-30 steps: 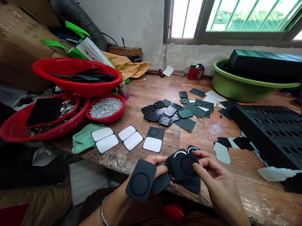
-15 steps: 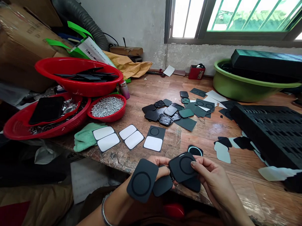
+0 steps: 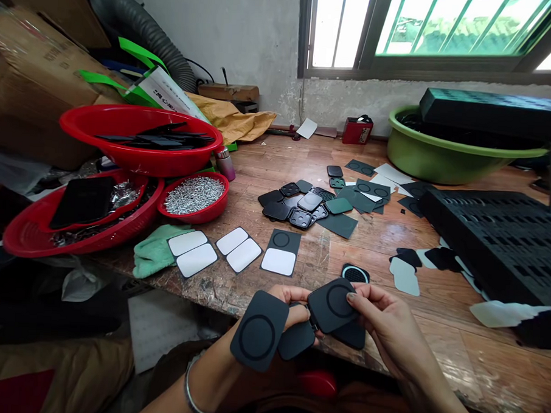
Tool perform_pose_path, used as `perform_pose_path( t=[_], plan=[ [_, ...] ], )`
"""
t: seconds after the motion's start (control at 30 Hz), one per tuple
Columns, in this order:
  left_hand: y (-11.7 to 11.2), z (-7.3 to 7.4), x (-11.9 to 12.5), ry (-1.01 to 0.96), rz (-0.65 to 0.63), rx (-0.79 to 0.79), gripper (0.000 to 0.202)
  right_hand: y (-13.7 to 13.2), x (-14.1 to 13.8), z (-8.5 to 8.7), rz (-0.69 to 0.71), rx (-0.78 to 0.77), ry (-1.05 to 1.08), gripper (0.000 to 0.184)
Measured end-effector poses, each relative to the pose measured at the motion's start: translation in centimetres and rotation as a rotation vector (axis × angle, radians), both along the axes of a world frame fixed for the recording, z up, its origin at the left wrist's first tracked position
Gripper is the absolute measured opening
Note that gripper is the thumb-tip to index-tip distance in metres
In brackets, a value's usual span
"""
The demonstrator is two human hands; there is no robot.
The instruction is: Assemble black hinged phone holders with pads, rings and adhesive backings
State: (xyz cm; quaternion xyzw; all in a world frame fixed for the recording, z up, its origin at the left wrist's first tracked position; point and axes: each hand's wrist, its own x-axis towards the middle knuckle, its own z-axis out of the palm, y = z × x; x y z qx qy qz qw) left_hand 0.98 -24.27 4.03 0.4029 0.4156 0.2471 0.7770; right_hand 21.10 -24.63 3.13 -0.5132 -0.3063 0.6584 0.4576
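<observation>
— The hands?
— The left hand [image 3: 294, 295] grips a black, hinged, two-panel case [image 3: 296, 342]; the right hand [image 3: 392, 315] pinches the edge of a dark-grey, ring-marked, rounded sheet [image 3: 331, 306].
— The sheet's position?
— Over the case's upper panel, near the brown wooden table's [image 3: 245, 171] front edge.

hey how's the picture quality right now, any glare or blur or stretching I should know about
Head view: left window pane blown out to near white; head view, a pale sheen on the tabletop; head view, cardboard box soft and seemingly stretched near the left edge; head view, ringed dark pad at the right hand clear enough to make out its ring.
</observation>
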Motion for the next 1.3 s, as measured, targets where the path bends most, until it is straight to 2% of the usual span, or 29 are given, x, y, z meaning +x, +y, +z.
perform_pose_path(
  t=[0.37,0.5,0.77,0.97,1.07,1.17,1.23,1.3],
  plan=[
    [-0.1,-0.2,-0.1,0.033,0.025,-0.008,0.043,-0.2,-0.1,-0.2,0.002,0.065,-0.033,0.041],
    [-0.1,-0.6,-0.1,0.031,0.046,0.014,0.047,-0.3,0.0,-0.7,-0.018,0.12,-0.111,0.038],
    [-0.4,-1.1,0.3,0.113,0.11,0.117,0.039,-0.4,-0.5,-0.8,-0.08,0.289,-0.352,0.037],
    [-0.6,-0.8,0.3,0.116,0.094,0.147,0.037,-0.7,-0.7,-0.9,-0.079,0.346,-0.445,0.035],
    [-0.8,-0.6,0.4,0.132,0.088,0.166,0.036,-0.7,-0.4,-0.9,-0.029,0.449,-0.622,0.034],
    [-0.8,-0.9,0.3,0.157,0.089,0.195,0.037,-0.6,0.3,-0.9,0.046,0.581,-0.946,0.032],
    [-0.7,-1.2,0.1,0.147,0.087,0.193,0.037,-0.4,0.8,-1.1,0.024,0.582,-1.103,0.031],
    [-0.6,-1.4,-0.3,0.128,0.079,0.168,0.037,-0.2,1.1,-1.2,0.008,0.509,-1.098,0.045]
  ],
)
